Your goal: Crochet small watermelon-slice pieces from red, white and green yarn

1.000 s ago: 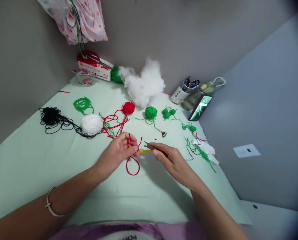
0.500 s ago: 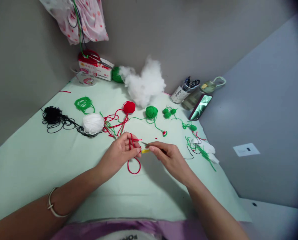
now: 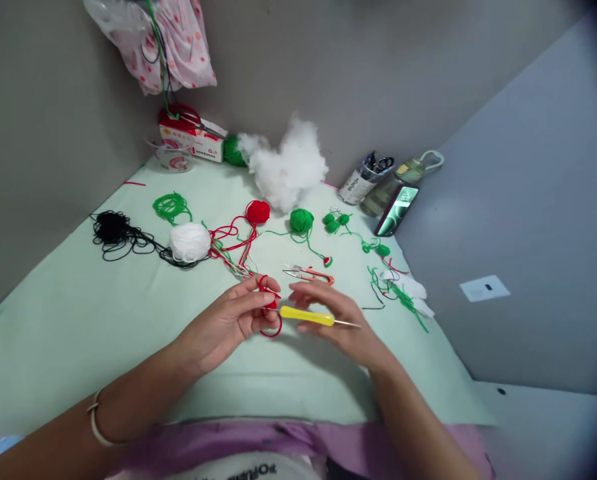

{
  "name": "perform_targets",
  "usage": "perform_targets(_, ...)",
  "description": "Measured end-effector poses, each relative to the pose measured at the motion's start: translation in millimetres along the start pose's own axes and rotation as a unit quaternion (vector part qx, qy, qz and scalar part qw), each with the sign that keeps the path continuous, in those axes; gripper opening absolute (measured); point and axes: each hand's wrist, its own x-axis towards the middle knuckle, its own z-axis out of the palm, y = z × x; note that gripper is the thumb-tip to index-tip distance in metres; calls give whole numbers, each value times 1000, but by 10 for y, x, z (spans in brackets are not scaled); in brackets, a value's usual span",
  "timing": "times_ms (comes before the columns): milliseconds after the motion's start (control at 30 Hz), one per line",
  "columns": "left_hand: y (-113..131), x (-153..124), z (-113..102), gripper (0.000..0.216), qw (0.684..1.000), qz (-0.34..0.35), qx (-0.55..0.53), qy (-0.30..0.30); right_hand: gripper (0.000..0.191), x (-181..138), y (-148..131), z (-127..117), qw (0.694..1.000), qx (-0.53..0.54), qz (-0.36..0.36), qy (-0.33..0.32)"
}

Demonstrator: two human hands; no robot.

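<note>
My left hand is closed, pinching a small piece of red yarn between thumb and fingers. A loop of the yarn hangs below the fingertips. One end of a crochet hook with a yellow handle is at the pinched yarn, and its other metal end points right. My right hand is beside the hook with fingers apart, behind the handle; it does not grip it. Just beyond that hand, thread snips with orange handles lie on the table.
Balls of white yarn, red yarn and green yarn sit beyond my hands, with tangled black yarn at left. White stuffing is at the back. A phone leans at right near a pen cup.
The snips now lie on the table beyond my right hand, whose fingers have spread. The yellow hook, mostly hidden before, shows fully. The red yarn is gathered closer in my left hand.
</note>
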Motion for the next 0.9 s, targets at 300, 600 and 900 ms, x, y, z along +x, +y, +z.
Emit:
perform_targets(300, -160, -151, 142, 21, 992, 90, 86, 16, 22, -129, -301, 645, 968, 106, -42, 224)
perform_targets(600, -178, -319, 164, 14, 979, 130, 150, 35, 19, -142, -348, 821, 929, 201, -27, 309)
perform_targets(900, -269, -443, 227, 49, 969, 140, 201, 38, 12, -219, -413, 888, 942, 146, -30, 301)
